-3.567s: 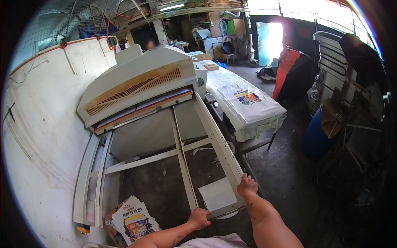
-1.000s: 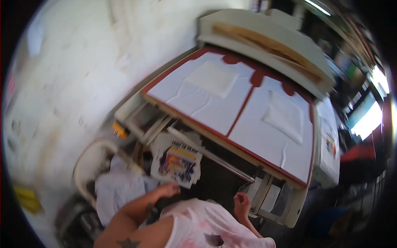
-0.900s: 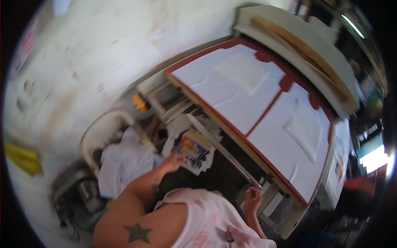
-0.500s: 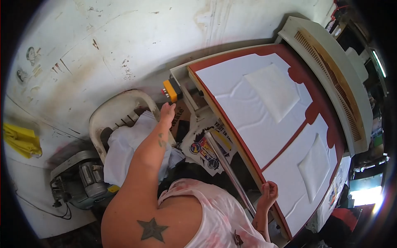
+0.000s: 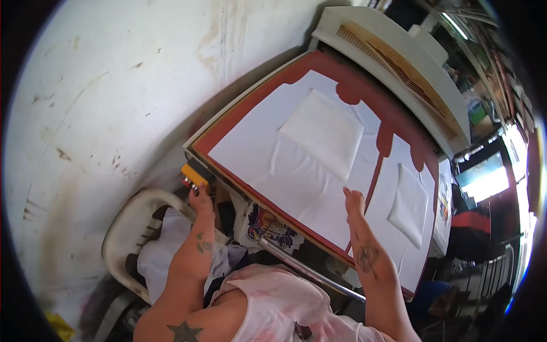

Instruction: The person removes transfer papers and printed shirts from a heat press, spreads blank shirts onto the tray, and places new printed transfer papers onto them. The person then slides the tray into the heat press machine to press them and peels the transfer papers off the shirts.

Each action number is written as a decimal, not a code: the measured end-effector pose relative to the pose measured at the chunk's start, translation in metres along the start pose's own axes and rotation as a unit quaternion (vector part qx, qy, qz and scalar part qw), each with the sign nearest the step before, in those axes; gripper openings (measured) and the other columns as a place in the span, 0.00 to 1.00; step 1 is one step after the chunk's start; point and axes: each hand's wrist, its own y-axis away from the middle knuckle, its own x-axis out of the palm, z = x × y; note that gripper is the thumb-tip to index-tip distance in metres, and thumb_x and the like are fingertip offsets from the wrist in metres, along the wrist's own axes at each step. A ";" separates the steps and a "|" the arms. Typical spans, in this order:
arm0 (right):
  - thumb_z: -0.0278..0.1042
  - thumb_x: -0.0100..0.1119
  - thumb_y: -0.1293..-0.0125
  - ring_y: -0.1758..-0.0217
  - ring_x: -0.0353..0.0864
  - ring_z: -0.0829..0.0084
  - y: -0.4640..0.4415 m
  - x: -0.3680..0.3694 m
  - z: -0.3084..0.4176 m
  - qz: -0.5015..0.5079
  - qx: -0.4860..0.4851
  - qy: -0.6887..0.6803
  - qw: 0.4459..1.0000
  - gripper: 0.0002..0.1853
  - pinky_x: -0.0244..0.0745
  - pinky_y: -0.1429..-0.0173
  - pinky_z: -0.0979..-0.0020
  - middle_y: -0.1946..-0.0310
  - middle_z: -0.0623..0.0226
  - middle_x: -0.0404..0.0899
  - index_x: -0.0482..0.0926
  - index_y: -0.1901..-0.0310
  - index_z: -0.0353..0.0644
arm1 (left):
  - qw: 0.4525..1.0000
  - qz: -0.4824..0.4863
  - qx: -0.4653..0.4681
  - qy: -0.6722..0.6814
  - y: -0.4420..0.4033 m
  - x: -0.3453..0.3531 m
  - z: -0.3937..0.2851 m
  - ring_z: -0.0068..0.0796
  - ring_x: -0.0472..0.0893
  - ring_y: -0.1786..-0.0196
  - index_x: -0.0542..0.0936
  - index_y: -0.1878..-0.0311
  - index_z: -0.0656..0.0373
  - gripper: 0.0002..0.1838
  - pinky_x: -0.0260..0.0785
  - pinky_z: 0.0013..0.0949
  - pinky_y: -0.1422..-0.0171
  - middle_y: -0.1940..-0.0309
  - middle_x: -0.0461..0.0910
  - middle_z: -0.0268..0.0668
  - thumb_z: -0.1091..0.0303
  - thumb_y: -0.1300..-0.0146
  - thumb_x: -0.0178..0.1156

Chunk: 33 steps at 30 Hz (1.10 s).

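Note:
A yellow and black control box (image 5: 195,175) with buttons is fixed at the near left corner of a flat press bed. My left hand (image 5: 200,200) is at its button side, a finger stretched against it; the other fingers are partly hidden. My right hand (image 5: 354,202) reaches over the bed with fingers extended and nothing visible in them. Beneath it lie white cut fabric pieces (image 5: 245,137) on the red-brown bed (image 5: 213,122). Two smaller white sheets rest on the fabric, a larger one (image 5: 325,131) at left and a narrower one (image 5: 409,205) at right.
The press's pale upper housing (image 5: 399,68) stands behind the bed. A metal bar (image 5: 310,271) runs along its near side. At left, a white plastic chair (image 5: 122,233) holds white cloth (image 5: 165,245). A stained wall (image 5: 114,102) borders the left; a printed bag (image 5: 273,231) hangs below.
My right hand has moved from the bed's near edge to above the fabric, its fingers straightening. My left hand has come up to the control box buttons. The view has turned right.

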 end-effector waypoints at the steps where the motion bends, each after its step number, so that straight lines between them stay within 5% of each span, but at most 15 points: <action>1: 0.54 0.63 0.42 0.56 0.80 0.62 -0.006 0.014 0.007 -0.036 0.016 0.032 0.999 0.31 0.75 0.53 0.61 0.57 0.54 0.80 0.75 0.47 0.34 | 1.000 0.001 -0.004 -0.015 0.001 -0.003 -0.003 0.34 0.78 0.49 0.73 0.43 0.68 0.26 0.66 0.33 0.42 0.49 0.78 0.42 0.57 0.36 0.63; 7: 0.68 0.51 0.41 0.40 0.74 0.51 -0.015 0.046 0.050 -0.118 0.135 0.173 0.969 0.42 0.68 0.37 0.56 0.46 0.53 0.77 0.67 0.38 0.37 | 0.999 0.039 0.005 -0.006 -0.013 -0.007 0.013 0.33 0.77 0.48 0.72 0.42 0.70 0.27 0.66 0.32 0.41 0.47 0.77 0.43 0.58 0.36 0.63; 13: 0.53 0.55 0.39 0.42 0.76 0.52 -0.018 0.021 0.070 -0.037 0.106 0.143 0.983 0.29 0.70 0.40 0.55 0.47 0.52 0.77 0.74 0.44 0.38 | 0.998 0.006 -0.002 -0.054 0.000 -0.007 -0.002 0.34 0.77 0.48 0.70 0.41 0.70 0.28 0.66 0.33 0.41 0.48 0.77 0.43 0.57 0.36 0.63; 19: 0.31 0.50 0.39 0.56 0.84 0.58 -0.069 0.035 0.035 -0.077 0.123 -0.043 0.988 0.17 0.79 0.63 0.61 0.58 0.50 0.81 0.77 0.51 0.31 | 0.997 0.023 0.017 -0.078 0.002 -0.011 -0.007 0.35 0.77 0.49 0.70 0.41 0.68 0.28 0.66 0.34 0.42 0.48 0.77 0.43 0.57 0.35 0.62; 22: 0.27 0.50 0.39 0.74 0.79 0.67 -0.060 0.005 0.032 -0.037 0.166 -0.234 0.957 0.11 0.70 0.77 0.67 0.70 0.55 0.79 0.74 0.55 0.36 | 0.998 0.034 0.020 -0.057 0.002 -0.009 -0.002 0.35 0.77 0.49 0.71 0.41 0.68 0.27 0.66 0.34 0.42 0.49 0.78 0.42 0.57 0.35 0.62; 25: 0.26 0.51 0.39 0.83 0.72 0.74 -0.048 -0.031 0.008 -0.046 0.080 -0.173 0.981 0.07 0.60 0.85 0.73 0.78 0.62 0.75 0.72 0.60 0.37 | 0.998 0.060 -0.003 -0.029 -0.015 -0.015 0.013 0.34 0.77 0.48 0.72 0.41 0.67 0.27 0.66 0.34 0.42 0.49 0.78 0.42 0.56 0.35 0.62; 33: 0.30 0.57 0.39 0.79 0.74 0.74 -0.026 -0.101 -0.119 -0.136 0.068 -0.316 0.936 0.07 0.62 0.84 0.76 0.75 0.65 0.72 0.71 0.62 0.40 | 0.992 0.069 -0.106 0.005 -0.012 -0.018 -0.001 0.33 0.74 0.45 0.72 0.39 0.63 0.30 0.64 0.36 0.40 0.43 0.74 0.40 0.51 0.37 0.63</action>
